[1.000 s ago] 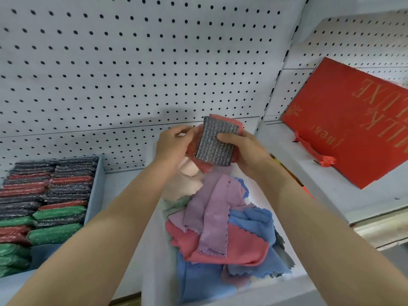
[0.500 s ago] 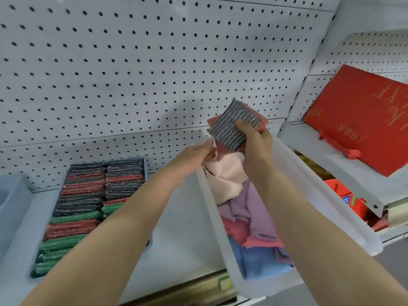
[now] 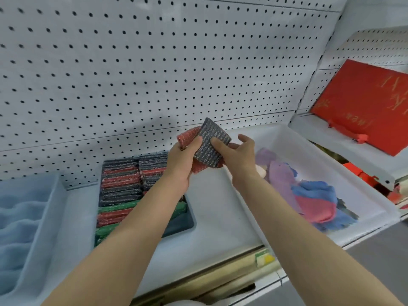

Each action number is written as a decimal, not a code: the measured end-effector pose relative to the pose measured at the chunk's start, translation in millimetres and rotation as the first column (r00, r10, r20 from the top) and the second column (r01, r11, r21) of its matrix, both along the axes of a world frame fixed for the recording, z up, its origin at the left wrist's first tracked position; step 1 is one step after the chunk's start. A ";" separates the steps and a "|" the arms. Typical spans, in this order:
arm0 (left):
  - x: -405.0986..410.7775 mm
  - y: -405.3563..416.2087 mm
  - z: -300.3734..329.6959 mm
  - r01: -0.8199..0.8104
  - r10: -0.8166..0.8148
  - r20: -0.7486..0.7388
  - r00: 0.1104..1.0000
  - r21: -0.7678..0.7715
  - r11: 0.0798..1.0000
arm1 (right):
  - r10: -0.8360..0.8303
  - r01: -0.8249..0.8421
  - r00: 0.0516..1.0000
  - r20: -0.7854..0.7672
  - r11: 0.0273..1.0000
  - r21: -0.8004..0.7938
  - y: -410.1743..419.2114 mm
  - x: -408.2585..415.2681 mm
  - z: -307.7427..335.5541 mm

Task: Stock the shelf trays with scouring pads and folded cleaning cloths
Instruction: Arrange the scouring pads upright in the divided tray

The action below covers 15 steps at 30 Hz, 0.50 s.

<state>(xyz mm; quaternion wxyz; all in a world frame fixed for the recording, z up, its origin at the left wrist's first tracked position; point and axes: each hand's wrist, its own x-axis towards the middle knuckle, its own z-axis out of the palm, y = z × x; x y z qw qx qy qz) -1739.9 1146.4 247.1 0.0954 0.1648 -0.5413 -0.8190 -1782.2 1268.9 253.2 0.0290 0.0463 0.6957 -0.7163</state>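
Note:
Both hands hold scouring pads above the white shelf, a grey one (image 3: 209,143) in front and a red one (image 3: 187,135) behind it. My left hand (image 3: 184,161) grips them from the left with its thumb on the front. From the right, my right hand (image 3: 237,154) pinches the grey pad with thumb and fingers. Below to the left, a grey tray (image 3: 190,219) holds rows of dark, red and green scouring pads (image 3: 120,191). To the right, a white bin (image 3: 284,140) contains loose cloths (image 3: 309,195) in purple, blue and pink.
A light blue divided tray (image 3: 51,191) stands at the far left. Behind the shelf is a white pegboard (image 3: 154,62). A red gift bag (image 3: 362,107) lies on the neighbouring shelf at right. A shelf edge rail with a yellow tag (image 3: 265,259) runs along the front.
Both hands have carried the pads left, from above the cloth bin toward the pad tray. My left hand now grips the pads too. The view has swung left.

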 end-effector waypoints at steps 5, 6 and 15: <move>36.3 -25.6 -2.3 -0.018 0.001 0.095 0.995 0.175 0.984 | 0.161 -0.155 0.985 0.058 0.983 -0.102 -39.1 26.5 -22.6; 42.9 -31.9 -2.7 -0.025 0.008 0.102 0.995 0.171 0.985 | 0.222 -0.207 0.972 0.083 0.966 -0.156 -44.2 30.4 -25.2; 98.2 -79.9 -27.1 -0.186 0.132 0.184 0.974 0.320 0.929 | 0.506 -0.430 0.852 0.133 0.822 -0.374 -56.4 59.0 -38.4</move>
